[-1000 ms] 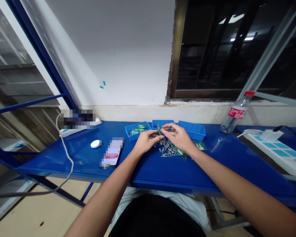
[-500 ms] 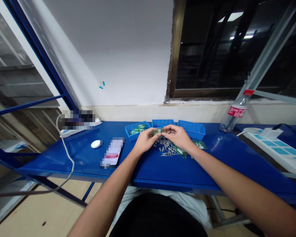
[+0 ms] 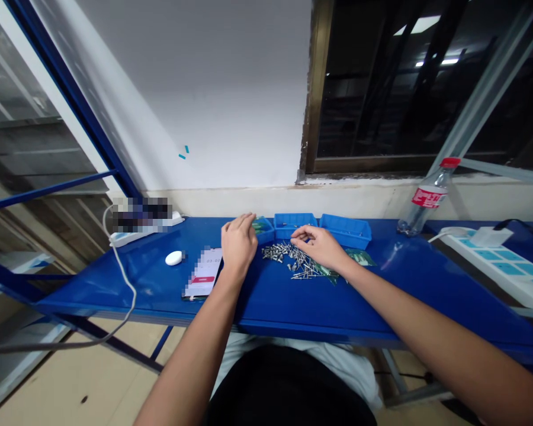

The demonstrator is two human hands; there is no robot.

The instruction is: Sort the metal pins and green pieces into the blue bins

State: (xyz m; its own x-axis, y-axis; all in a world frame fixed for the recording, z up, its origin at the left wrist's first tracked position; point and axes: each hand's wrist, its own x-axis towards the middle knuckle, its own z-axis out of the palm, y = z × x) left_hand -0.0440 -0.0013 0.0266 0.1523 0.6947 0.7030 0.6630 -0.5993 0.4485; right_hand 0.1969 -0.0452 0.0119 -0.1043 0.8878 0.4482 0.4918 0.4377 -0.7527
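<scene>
My left hand (image 3: 240, 239) is over the left blue bin (image 3: 264, 231), which has green packets in it; its fingertips are at the bin, and what they hold, if anything, is hidden. Above the right part of a pile of metal screws and pins (image 3: 298, 260) is my right hand (image 3: 315, 241), its fingers curled with the thumb near the fingertips. Nothing clear shows between them. Green packets (image 3: 359, 258) lie beside the pile, partly under my right forearm.
Two more blue bins, a middle one (image 3: 295, 222) and a right one (image 3: 345, 231), stand behind the pile. A phone (image 3: 203, 278) and a white oval object (image 3: 174, 258) lie left. A bottle (image 3: 427, 198) and power strip (image 3: 501, 266) are right.
My hands have parted. The left one moved left to the left bin, and the green packet held between both hands no longer shows there. My right hand stayed near the pile.
</scene>
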